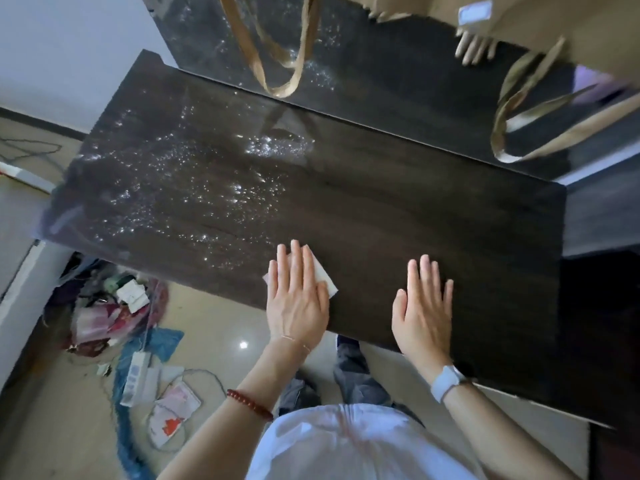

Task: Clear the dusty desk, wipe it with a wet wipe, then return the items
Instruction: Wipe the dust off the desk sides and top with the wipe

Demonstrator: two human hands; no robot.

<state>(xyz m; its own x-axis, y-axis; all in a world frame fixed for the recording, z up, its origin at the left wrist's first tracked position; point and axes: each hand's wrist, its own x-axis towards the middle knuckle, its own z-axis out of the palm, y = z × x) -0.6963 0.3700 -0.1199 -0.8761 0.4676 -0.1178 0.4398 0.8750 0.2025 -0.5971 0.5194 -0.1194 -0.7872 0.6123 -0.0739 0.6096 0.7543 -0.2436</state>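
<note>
- On the floor at the near left lies a heap of clutter (114,313): crumpled cloth, small boxes, blue fabric
- A white power strip (135,379) lies on the floor nearer than the heap, with a cord looping beside it and some paper packets just to its right
- The dark wood-grain table (398,209) runs from far left to near right; its left half is speckled with bright flecks of dust or droplets, I cannot tell which, and its right half looks plain and dark
- The left hand (298,299) lies flat near the table's near edge, fingers straight and close together, so its grip is spread and pressing down on a white wet wipe (323,277)
- The wipe is folded, lies on the table under the left palm and fingers, and shows at both sides of the hand
- A red bead bracelet circles the left forearm and a thin thread the wrist
- The right hand (424,306) rests flat on the bare table just right of the left, grip spread, fingers straight, holding nothing; a white watch sits on its wrist
- At the far right hang brown paper bags (571,32) with tan ribbon handles (519,109) above a darker raised surface
</note>
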